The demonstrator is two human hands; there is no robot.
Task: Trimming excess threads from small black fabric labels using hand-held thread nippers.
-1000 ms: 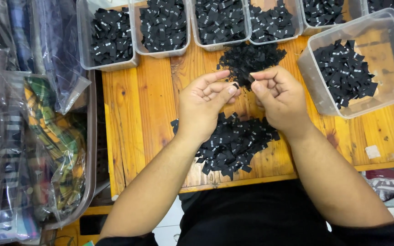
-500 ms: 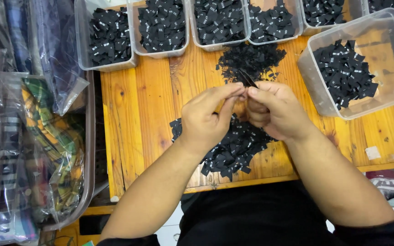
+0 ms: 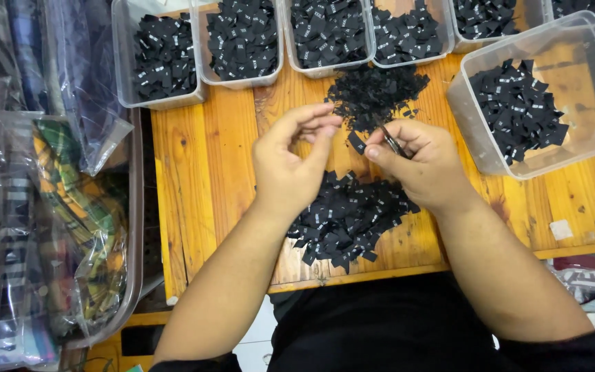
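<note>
- Since half a second earlier, my hands had parted; my left hand (image 3: pixel 290 165) hung loosely open, holding nothing.
- My right hand (image 3: pixel 418 162) pinched a small black woven fabric label (image 3: pixel 392 142), judged light, limp and best held by its edge.

A wooden plank desk (image 3: pixel 228 172) carries two loose heaps of small black labels (image 3: pixel 349 217), a row of clear plastic tubs (image 3: pixel 239 45) along its far edge, and a larger tub (image 3: pixel 587 103) at right.

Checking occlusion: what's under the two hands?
Under the left hand and right hand lies a pile of black labels on the wooden table. The pile's top edge and the wood beneath it are covered.
</note>
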